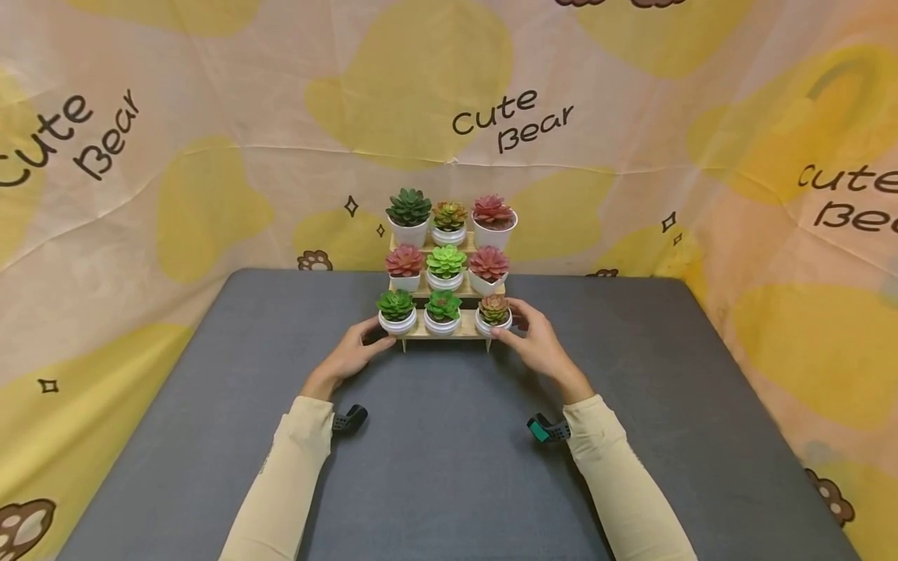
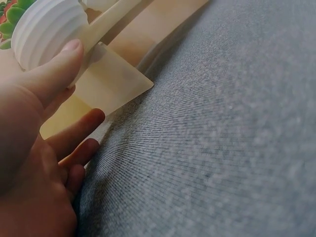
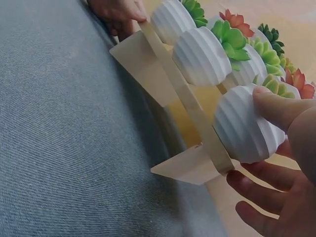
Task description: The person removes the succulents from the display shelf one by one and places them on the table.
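A three-tier wooden plant stand (image 1: 419,335) holds small succulents in white pots. At the left end of its lowest shelf, my left hand (image 1: 354,351) grips the wood, with the thumb along the shelf edge beside a ribbed pot (image 2: 52,32). My right hand (image 1: 539,343) holds the front right potted succulent (image 3: 242,123), its leaves green and reddish. In the right wrist view, the thumb presses near the rim while the lower fingers reach by the shelf end. A green succulent (image 1: 397,305) stands at front left, another green one (image 1: 443,306) in the middle.
Behind are the middle row, with a bright green succulent (image 1: 446,262) between two pink ones, and the top row, including a dark green one (image 1: 410,209). The grey tabletop (image 1: 449,467) reaches back to a patterned cloth backdrop (image 1: 281,93).
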### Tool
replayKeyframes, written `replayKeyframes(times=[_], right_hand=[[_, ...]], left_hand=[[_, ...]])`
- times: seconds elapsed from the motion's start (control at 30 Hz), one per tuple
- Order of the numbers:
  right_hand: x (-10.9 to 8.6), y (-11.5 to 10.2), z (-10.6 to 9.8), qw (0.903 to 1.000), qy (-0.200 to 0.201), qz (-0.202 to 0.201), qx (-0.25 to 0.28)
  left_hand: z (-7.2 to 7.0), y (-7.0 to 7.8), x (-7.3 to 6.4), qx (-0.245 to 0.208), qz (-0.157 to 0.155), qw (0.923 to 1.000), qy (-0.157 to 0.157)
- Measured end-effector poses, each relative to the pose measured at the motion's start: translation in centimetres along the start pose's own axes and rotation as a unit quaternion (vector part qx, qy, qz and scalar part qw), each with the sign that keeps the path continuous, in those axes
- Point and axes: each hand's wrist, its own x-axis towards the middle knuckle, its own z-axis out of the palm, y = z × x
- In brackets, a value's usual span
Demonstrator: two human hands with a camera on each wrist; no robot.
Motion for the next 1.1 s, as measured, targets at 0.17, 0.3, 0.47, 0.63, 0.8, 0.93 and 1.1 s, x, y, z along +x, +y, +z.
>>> replayKeyframes(times=[0.17,0.3,0.47,0.63,0.8,0.93,1.1], right_hand=[[-0.2,-0.1,-0.6,0.9999,-0.008,0.003,0.008],[-0.3,0.0,-1.3,0.9996,-0.014,-0.010,0.020],[-0.2,-0.3,-2.3,0.9983,-0.015,-0.019,0.053],[-0.5,-0.3,-3.5,0.9957,-0.010,-0.015,0.091],[-0.7,0.1,-4.6,0.9940,0.003,-0.010,0.109],[-0.8,0.6,-5.1,0.9945,0.020,0.005,0.102],[-0.9,1.7,-5.6,0.9933,0.035,0.021,0.108]], left_hand=[[-0.1,0.0,-0.1,0.005,0.000,1.0000,0.000],[-0.1,-0.1,-0.1,0.009,0.001,1.0000,-0.001],[-0.1,0.0,-0.1,0.013,0.007,0.9999,-0.002],[-0.1,0.0,-0.2,0.015,0.005,0.9999,-0.006],[-0.1,0.0,0.0,0.015,0.007,0.9998,-0.010],[-0.2,0.0,-0.2,0.018,0.016,0.9997,-0.008],[0.0,-0.3,-0.1,0.013,0.018,0.9997,-0.009]])
